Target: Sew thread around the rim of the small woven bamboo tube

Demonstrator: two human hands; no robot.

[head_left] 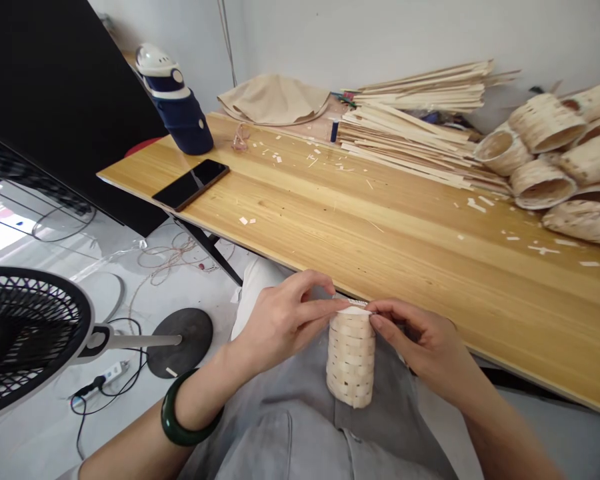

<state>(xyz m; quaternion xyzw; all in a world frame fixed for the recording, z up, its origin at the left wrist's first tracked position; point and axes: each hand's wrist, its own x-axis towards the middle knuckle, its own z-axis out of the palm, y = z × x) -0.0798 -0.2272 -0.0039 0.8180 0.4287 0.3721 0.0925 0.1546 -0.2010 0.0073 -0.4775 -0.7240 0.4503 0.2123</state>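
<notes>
A small cylinder woven from pale wood strips point(351, 360) rests upright over my lap, just in front of the table edge. At its top left rim is my left hand point(293, 317), the index finger stretched along the rim and the other fingers bent. My right hand point(413, 337) pinches the top right rim between thumb and index finger. A thin white strip point(354, 310) lies across the top of the cylinder between both hands. The inside of the cylinder is hidden.
On the wooden table point(300, 200) are a phone point(193, 185), a blue bottle point(180, 110), bundled wood strips point(410, 133), a blue thread spool point(335, 131), bark cylinders point(545, 180) and scattered chips. A cloth point(275, 99) lies behind. A fan point(27, 337) stands at left.
</notes>
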